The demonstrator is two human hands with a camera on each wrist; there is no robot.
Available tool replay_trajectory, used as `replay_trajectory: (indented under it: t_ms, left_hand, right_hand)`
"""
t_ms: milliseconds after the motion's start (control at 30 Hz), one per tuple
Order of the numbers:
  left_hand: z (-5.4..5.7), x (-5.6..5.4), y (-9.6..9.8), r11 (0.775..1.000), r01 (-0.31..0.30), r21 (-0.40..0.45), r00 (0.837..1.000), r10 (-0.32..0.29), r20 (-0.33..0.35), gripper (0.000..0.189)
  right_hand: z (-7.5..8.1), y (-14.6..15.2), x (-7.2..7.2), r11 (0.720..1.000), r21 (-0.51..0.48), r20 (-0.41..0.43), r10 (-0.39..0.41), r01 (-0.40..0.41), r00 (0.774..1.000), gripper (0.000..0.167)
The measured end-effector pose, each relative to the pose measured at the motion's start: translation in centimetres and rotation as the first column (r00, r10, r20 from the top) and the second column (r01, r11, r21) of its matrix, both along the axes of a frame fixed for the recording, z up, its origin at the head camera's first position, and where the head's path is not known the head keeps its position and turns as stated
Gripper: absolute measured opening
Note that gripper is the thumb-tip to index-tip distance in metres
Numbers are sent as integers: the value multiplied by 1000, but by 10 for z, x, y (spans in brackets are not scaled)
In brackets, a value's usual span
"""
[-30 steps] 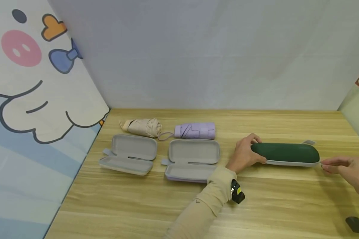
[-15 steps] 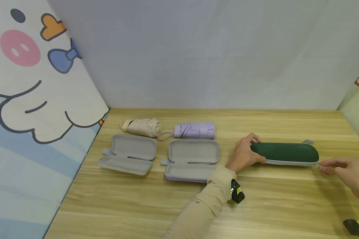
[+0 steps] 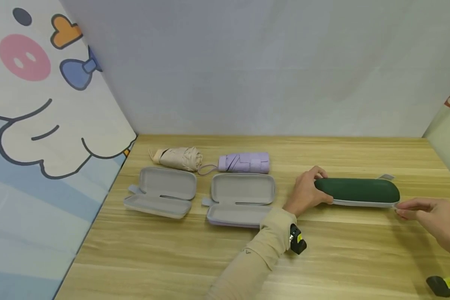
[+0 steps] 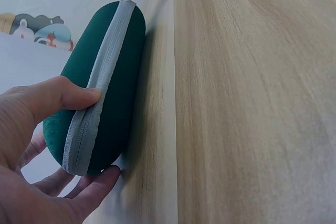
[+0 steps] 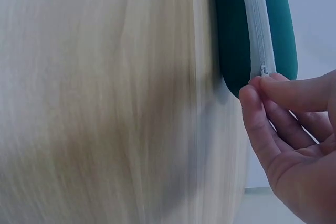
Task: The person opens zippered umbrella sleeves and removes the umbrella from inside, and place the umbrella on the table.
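Observation:
A long dark green case [image 3: 360, 190] with a light grey zipper band [image 4: 108, 56] lies on the table at the right in the head view. Its left end is gripped by my left hand [image 3: 305, 192]; the thumb [image 4: 79, 95] presses the zipper band while the other fingers curl under the end. At the opposite end, my right hand [image 3: 433, 213] pinches the zipper pull between thumb and fingertips, which hide most of it. The zipper slider [image 5: 264, 70] shows right at those fingertips. The zipper band looks closed along the stretch seen in the left wrist view.
Left of the green case, two opened cases with grey linings, a beige one [image 3: 168, 185] and a purple one [image 3: 243, 189], lie side by side. Behind them are a folded beige umbrella [image 3: 180, 159] and a folded purple umbrella [image 3: 244, 163]. A pale wall [image 3: 277, 75] borders the table's back.
My right hand has shifted slightly left, toward the end of the green case, with the zipper pull still pinched. The left hand keeps its grip in the same place.

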State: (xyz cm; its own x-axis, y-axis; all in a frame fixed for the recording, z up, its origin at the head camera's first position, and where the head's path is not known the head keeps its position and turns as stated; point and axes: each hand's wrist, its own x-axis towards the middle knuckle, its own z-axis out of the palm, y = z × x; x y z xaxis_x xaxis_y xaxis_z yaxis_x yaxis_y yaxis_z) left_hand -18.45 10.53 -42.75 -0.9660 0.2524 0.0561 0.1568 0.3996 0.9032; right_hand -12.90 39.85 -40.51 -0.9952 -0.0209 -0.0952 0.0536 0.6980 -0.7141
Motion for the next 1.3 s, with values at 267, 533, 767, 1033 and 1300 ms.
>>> replay_trajectory:
  t_ms: [267,533,767,1033,1300]
  left_hand:
    - [-1,0,0,1000,-1,6,1000,1,8,50]
    - [0,1,-1,1000,-1,11,1000,1,13,49]
    - [1,1,0,1000,-1,9,1000,1,13,49]
    - [3,4,-2,999,-10,37,1000,10,12,50]
    - [3,4,-1,1000,-9,28,1000,9,9,50]
  right_hand:
    - [-1,-4,1,1000,24,25,-17,16,1000,17]
    - [0,-13,2,1000,18,-15,-24,24,1000,15]
    - [-1,-14,4,1000,11,-32,-10,10,999,15]
    - [0,-13,5,1000,2,-35,7,-7,999,15]
    - [-2,-18,5,1000,29,-41,0,2,999,16]
